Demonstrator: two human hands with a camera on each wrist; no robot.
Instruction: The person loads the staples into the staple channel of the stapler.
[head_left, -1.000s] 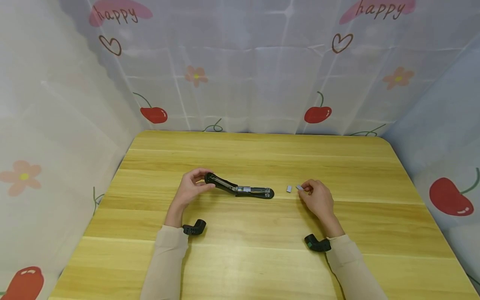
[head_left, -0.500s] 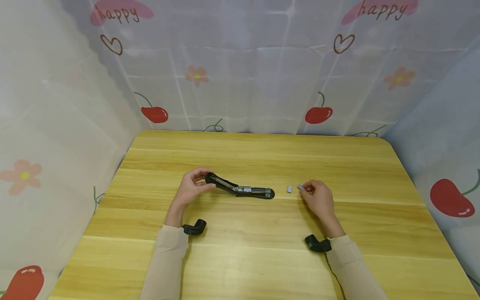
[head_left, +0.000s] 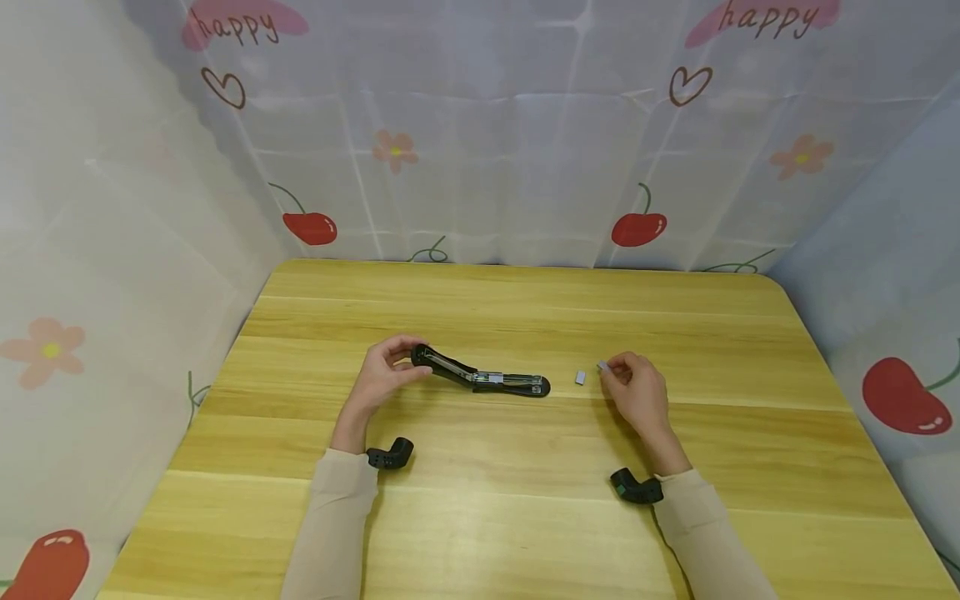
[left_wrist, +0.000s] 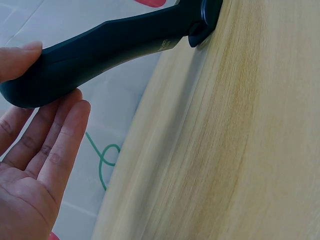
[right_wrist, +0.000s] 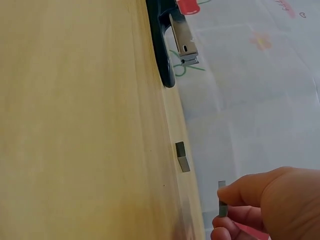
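Stapler [head_left: 480, 383], black and unfolded, sits near the middle of the head view; one half runs toward three o'clock, the other slants up toward ten. At that ten o'clock end the left grip [head_left: 381, 379] pinches it, thumb above and fingers below. The right grip [head_left: 637, 392], well apart at the stapler's three o'clock, pinches a small grey strip [right_wrist: 223, 208] between thumb and fingertips, seemingly clear of the tabletop [head_left: 480, 508]. A second strip [head_left: 581, 378] lies between, just off the stapler's three o'clock end.

Judging by this, unfolding the stapler and picking up one strip, probably staples, are done. Fitting that strip inside and folding the stapler together appear left to do. Whether the pale block within the stapler is staples or a mechanism, I cannot tell.
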